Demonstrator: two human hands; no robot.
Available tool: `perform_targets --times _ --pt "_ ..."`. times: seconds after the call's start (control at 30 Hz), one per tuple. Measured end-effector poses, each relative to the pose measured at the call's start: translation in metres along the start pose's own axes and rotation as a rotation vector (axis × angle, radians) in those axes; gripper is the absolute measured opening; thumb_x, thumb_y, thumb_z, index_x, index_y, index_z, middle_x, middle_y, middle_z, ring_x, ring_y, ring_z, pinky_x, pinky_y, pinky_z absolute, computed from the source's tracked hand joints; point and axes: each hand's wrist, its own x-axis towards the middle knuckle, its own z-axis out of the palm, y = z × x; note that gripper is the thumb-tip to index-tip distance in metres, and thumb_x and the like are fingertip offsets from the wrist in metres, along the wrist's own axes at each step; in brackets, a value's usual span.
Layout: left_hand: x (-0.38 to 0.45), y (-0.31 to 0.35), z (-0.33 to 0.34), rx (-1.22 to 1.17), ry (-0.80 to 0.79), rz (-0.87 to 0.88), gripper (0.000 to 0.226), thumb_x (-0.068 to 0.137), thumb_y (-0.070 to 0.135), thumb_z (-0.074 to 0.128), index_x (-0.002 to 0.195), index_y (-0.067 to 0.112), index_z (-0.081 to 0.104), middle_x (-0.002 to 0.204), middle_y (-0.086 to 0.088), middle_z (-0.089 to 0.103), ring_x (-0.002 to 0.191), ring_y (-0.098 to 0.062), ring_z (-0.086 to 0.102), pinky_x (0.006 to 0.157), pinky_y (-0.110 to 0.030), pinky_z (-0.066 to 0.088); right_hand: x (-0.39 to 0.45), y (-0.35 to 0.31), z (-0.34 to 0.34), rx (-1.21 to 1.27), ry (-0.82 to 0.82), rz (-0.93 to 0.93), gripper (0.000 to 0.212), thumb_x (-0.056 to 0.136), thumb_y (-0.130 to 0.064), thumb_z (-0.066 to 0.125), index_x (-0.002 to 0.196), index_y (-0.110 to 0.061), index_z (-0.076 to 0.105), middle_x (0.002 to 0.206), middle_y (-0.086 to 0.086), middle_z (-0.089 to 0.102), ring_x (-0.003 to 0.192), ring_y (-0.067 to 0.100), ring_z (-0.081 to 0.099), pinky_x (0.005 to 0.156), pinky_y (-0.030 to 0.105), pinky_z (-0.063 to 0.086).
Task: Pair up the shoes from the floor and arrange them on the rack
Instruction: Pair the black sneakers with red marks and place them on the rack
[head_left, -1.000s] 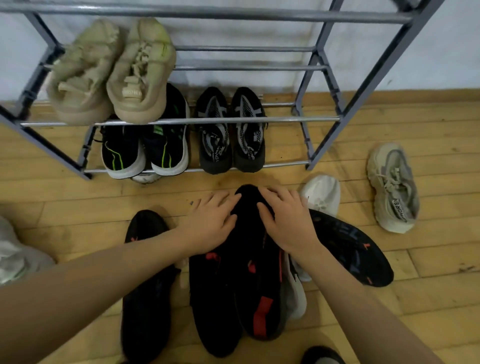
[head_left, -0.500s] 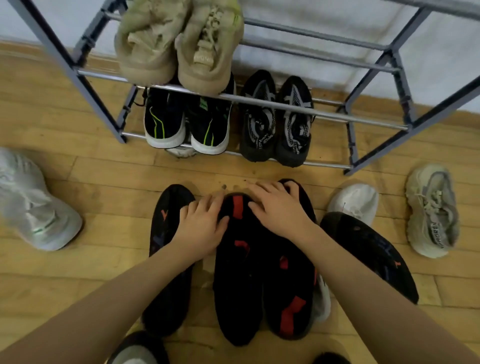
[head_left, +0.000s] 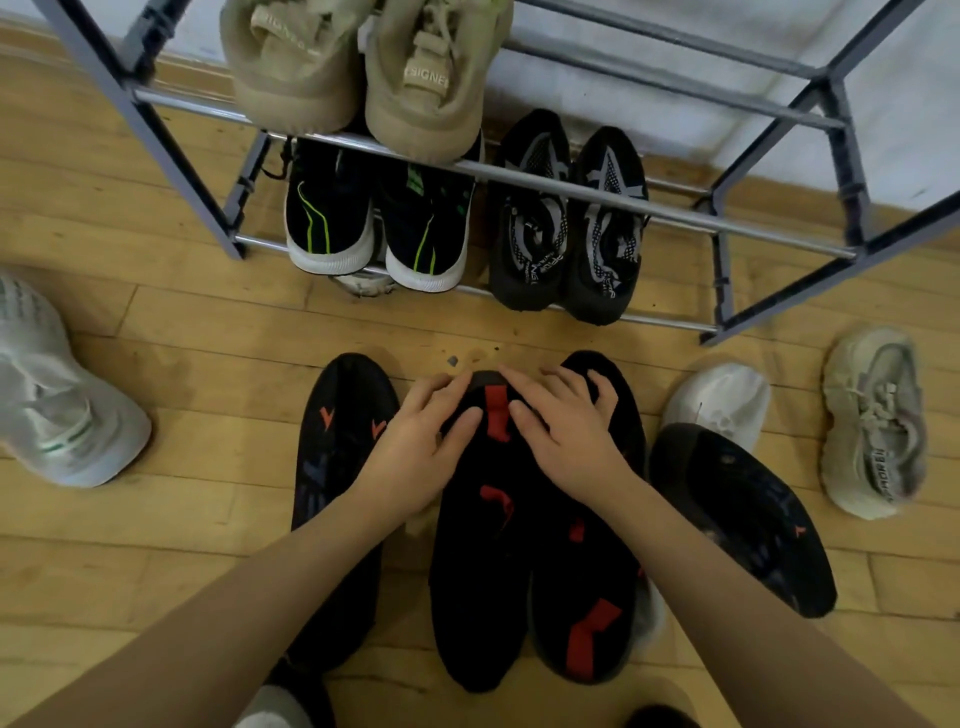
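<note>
From above, the rack (head_left: 675, 215) already carries three pairs: tan sneakers (head_left: 363, 67) on the upper rail, black shoes with green stripes (head_left: 374, 223) and dark grey patterned shoes (head_left: 566, 223) side by side on the bottom rail. Left on the floor are two black shoes with red marks (head_left: 519, 545) lying sole-up and touching, which both hands are working on: the left hand (head_left: 421, 447) rests on the toe of the nearer one with loosely curved fingers, its grip not closed round anything, and the right hand (head_left: 566, 436) lies across the two toes with fingers spread and bent, pressing rather than clasping. Flanking them are two more black shoes (head_left: 337, 467), one on each side, a white shoe (head_left: 722, 400) tucked by the right one, a beige sneaker (head_left: 872, 426) farther right, and a pale sneaker (head_left: 57, 405) well off to the left. So roughly half seems done. Open room remains at the right of both rails; the sloping frame legs and front bars would need clearing.
</note>
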Motion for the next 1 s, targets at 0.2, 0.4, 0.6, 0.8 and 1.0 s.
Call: perform_targets --times 0.2,0.4,0.6,0.8,1.0 --pt "-0.007 0.019 -0.009 -0.060 0.130 0.087 0.040 0.093 0.021 0.052 0.133 0.021 0.049 0.123 0.006 0.048 0.112 -0.006 0.049 0.091 -0.015 0.045 -0.017 -0.012 -0.009 0.212 0.179 -0.037 0.048 0.092 -0.050 0.025 0.132 -0.036 0.048 0.112 -0.012 0.058 0.114 0.002 0.046 0.108 0.029 0.005" --pt "-0.007 0.056 -0.036 -0.085 0.256 0.136 0.034 0.089 0.027 0.058 0.122 0.025 0.053 0.109 0.011 0.057 0.097 -0.003 0.057 0.080 -0.017 0.047 -0.013 -0.037 -0.039 0.185 0.415 -0.105 0.037 0.093 -0.043 0.040 0.122 -0.026 0.056 0.111 -0.009 0.058 0.106 0.002 0.048 0.093 0.025 0.022" --pt "-0.002 0.082 -0.056 0.004 0.232 0.311 0.029 0.089 0.020 0.060 0.117 0.017 0.057 0.109 0.005 0.054 0.099 -0.006 0.054 0.085 -0.026 0.047 -0.007 -0.049 -0.072 0.005 0.514 -0.205 0.037 0.094 -0.042 0.041 0.118 -0.019 0.058 0.111 -0.005 0.063 0.089 0.009 0.057 0.079 0.031 0.028" --pt "-0.005 0.113 -0.062 0.110 0.179 0.432 0.033 0.089 0.017 0.059 0.122 0.013 0.056 0.113 0.006 0.056 0.100 0.002 0.051 0.086 -0.007 0.038 -0.025 -0.046 -0.096 -0.091 0.542 -0.314 0.041 0.097 -0.037 0.040 0.131 -0.018 0.053 0.124 0.000 0.060 0.108 0.014 0.057 0.079 0.026 0.030" --pt "-0.002 0.134 -0.030 0.134 0.175 0.418 0.031 0.085 0.024 0.064 0.115 0.013 0.061 0.108 0.003 0.061 0.096 -0.003 0.054 0.081 -0.004 0.038 -0.072 -0.028 -0.093 -0.151 0.627 -0.113 0.044 0.096 -0.039 0.039 0.127 -0.012 0.056 0.110 0.003 0.066 0.093 0.019 0.061 0.078 0.029 0.034"
